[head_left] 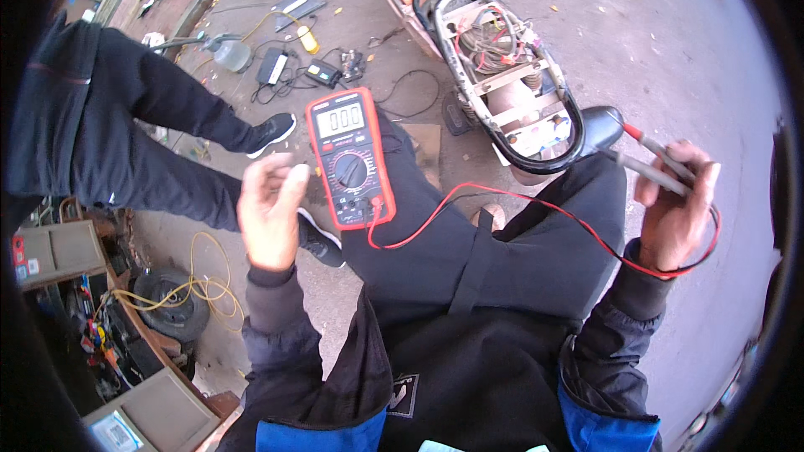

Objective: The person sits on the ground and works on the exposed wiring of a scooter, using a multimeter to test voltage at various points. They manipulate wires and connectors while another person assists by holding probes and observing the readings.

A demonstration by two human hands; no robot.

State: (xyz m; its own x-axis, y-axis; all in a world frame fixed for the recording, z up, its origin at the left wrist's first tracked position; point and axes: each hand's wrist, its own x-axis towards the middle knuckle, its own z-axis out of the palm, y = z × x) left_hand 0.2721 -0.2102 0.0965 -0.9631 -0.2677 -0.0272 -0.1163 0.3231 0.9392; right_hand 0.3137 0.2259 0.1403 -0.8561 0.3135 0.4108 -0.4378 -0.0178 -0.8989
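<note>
A red-framed digital multimeter [348, 159] rests on my left thigh, its screen lit and its round dial in the middle. Just left of it I hold up my left hand [272, 209], thumb and fingers apart and nothing in them. My right hand [677, 209], on the right side, is closed around two test probes [649, 170], which point up and to the left. From the meter's lower end, the red and black test leads [502, 192] run across my lap and loop round by my right wrist. Ahead of me is a stripped electric scooter frame [511, 84] with exposed wiring.
A person in dark trousers [126, 117] stands close on my left. On the ground ahead lie a black charger [271, 67], a spray bottle [228, 53] and a yellow-capped tool [308, 38]. Lower left are a tool box [155, 410], a tyre [172, 305] and a coiled yellow hose [205, 285].
</note>
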